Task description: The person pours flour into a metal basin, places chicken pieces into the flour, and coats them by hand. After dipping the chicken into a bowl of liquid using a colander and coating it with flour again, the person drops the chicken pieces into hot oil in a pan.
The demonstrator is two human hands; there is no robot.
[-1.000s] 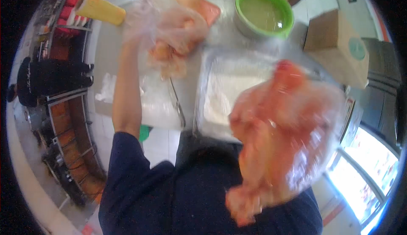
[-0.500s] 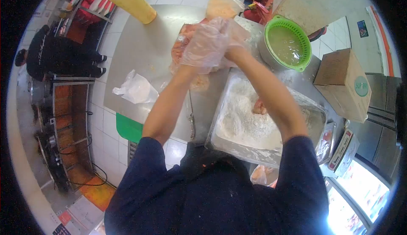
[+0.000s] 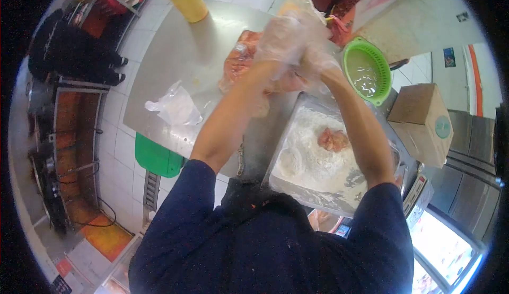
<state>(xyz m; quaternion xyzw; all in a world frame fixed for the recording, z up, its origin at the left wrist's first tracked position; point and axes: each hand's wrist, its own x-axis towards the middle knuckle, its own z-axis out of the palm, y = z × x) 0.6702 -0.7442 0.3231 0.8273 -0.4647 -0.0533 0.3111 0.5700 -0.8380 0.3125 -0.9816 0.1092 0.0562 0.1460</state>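
Note:
Both my hands wear loose clear plastic gloves and meet over the far side of the steel table. My left hand [image 3: 281, 37] and my right hand [image 3: 317, 55] overlap, and motion blur smears their fingers. Beneath and left of them lies raw meat [image 3: 241, 60] in clear plastic. Just beyond the hands stands a clear bag with yellowish contents [image 3: 301, 0]. Under my right forearm, a metal tray [image 3: 275, 174] holds white flour [image 3: 305, 161], with a piece of raw meat [image 3: 333, 139] on top.
A green strainer [image 3: 379, 97] sits in a bowl of liquid at right, near a cardboard box [image 3: 416, 127]. Left on the steel table [image 3: 159, 76] are a white plastic bag [image 3: 175, 106] and a yellow roll [image 3: 185, 0]. Another person [image 3: 69, 50] stands far left.
My gloved hands have moved away from me and slightly right, uncovering more of the bagged meat. More of the meat piece in the flour now shows. The whole view has shifted somewhat.

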